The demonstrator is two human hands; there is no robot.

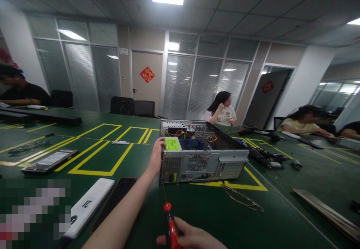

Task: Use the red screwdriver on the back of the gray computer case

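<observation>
An opened desktop computer case (pixel 206 168) lies on the green table, its rear panel toward me and its inside with cables showing from above. My left hand (pixel 158 155) grips the case's left side at the top edge, fingers curled over beside a power supply (pixel 172 144) with a bright green label. In my right hand (pixel 189 236) is a red and black screwdriver (pixel 170 222), fingers closed round its handle. The thin shaft points up at the rear panel's lower left corner. Whether the tip touches a screw is too small to tell.
Left of the case lie a hard drive (pixel 50 161), a white device marked 21 (pixel 91 206) and a dark flat panel (pixel 115 198). On the right are a looped wire (pixel 242 198), dark cables (pixel 266 155) and a flat metal piece (pixel 323 209). Several people sit around the table.
</observation>
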